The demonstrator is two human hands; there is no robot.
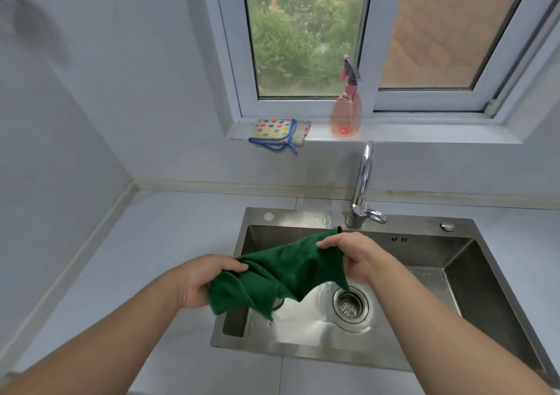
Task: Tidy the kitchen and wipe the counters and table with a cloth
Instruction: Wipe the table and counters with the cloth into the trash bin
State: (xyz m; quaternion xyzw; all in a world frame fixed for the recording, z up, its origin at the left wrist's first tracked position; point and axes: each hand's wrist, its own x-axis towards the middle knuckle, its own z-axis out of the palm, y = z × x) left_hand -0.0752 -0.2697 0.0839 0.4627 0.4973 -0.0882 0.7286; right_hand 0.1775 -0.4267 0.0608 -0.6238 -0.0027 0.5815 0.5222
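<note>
Two hands hold one green cloth [281, 273] stretched between them above the steel sink [291, 216]. The left hand [203, 279] grips the cloth's lower left end. Its thumb lies on top of the fabric and its other fingers curl underneath, hidden by the folds. The right hand [354, 253] pinches the cloth's upper edge, fingers pressed together and bent over the fabric, with a corner of cloth sticking up just behind the knuckles. Between the two sets of fingers the cloth sags in soft creases. Below them its loose corners hang toward the basin; whether they touch it cannot be told. Below the right fingers sits the round drain strainer [351, 303], set in a wet, shiny sink floor. Beyond the right fingers rises the curved chrome faucet [363, 179], its lever at the base pointing right. Left of the left fingers spreads the pale counter [163, 243]. Well beyond both hands, on the window sill [424, 134], stands a pink spray bottle [347, 112]. To its left lies a folded cloth with coloured dots [272, 130], its blue edging drooping over the sill's front.
</note>
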